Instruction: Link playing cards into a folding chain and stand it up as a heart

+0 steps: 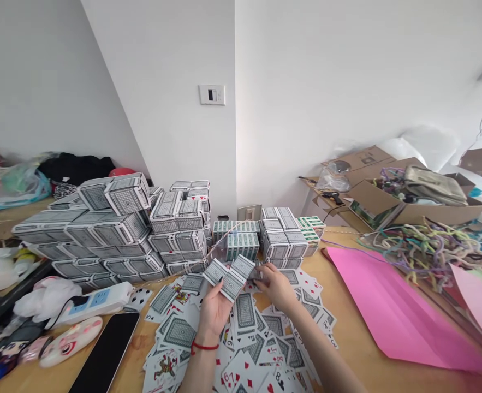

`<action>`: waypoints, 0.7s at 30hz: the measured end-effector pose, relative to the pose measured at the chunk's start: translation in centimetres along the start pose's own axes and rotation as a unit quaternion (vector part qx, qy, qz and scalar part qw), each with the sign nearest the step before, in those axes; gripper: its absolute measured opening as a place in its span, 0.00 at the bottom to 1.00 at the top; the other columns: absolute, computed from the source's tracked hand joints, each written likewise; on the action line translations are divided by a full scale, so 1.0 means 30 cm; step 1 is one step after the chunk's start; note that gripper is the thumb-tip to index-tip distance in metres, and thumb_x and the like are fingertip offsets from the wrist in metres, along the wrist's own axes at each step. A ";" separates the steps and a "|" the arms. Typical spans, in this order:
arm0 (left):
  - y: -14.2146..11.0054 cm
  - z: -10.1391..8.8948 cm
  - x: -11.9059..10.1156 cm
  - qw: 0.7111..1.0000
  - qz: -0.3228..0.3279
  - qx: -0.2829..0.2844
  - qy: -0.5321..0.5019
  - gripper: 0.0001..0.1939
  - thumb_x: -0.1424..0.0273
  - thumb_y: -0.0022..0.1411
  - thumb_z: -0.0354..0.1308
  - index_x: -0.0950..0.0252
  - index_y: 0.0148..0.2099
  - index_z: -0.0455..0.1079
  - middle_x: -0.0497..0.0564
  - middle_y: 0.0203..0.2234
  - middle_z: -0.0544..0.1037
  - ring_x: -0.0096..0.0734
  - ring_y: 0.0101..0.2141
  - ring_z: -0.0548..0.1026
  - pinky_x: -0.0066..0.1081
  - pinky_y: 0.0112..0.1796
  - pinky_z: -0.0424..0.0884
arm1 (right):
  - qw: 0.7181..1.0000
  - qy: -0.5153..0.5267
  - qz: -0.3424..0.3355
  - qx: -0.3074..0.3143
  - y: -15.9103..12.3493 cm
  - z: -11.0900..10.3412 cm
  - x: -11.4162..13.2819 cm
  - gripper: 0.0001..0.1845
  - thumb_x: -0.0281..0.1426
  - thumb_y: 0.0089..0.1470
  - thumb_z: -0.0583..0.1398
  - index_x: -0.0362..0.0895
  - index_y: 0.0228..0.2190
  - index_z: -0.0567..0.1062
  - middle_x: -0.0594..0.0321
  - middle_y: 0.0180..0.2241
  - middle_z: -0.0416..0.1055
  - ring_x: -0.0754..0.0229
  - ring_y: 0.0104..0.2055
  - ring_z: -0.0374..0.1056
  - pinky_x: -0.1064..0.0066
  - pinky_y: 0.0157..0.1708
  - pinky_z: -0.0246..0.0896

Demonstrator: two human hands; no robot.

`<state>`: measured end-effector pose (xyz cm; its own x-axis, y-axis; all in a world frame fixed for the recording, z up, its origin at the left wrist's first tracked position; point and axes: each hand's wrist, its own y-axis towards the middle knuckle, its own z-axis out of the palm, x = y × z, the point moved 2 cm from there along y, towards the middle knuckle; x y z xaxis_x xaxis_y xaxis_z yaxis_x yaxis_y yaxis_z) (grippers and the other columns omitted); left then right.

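Observation:
My left hand, with a red cord at its wrist, grips several fanned playing cards, their grey patterned backs facing me. Just to the right, my right hand is closed with thumb and fingers pinched at a card's edge, which the fingers partly hide. Beneath both hands spreads a loose heap of playing cards, some face up and some face down, overlapping at all angles. Behind them rise bundled stacks of playing cards, with smaller stacks beyond my right hand.
Green-and-white card boxes stand between the stacks. At left lie a black phone, a power strip and a pink-white oval case. On the right are pink paper, tangled yarn and an open cardboard box.

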<state>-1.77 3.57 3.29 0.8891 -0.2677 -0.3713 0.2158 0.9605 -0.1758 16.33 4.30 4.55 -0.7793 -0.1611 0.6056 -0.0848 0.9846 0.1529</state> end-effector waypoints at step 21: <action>-0.001 -0.008 0.014 0.995 -0.003 -0.048 0.093 0.16 0.81 0.53 0.55 0.68 0.46 0.70 0.55 0.38 0.78 0.39 0.42 0.74 0.38 0.47 0.68 | 0.990 -0.012 0.024 0.136 -0.083 0.036 0.114 0.16 0.28 0.34 0.65 0.44 0.31 0.70 0.58 0.40 0.63 0.55 0.36 0.67 0.69 0.33 0.59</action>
<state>-1.51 3.40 2.92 0.7959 -0.2912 -0.5307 0.1731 0.9496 -0.2614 13.21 1.36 5.39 -0.8008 -0.1148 0.5878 -0.2086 0.9735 -0.0941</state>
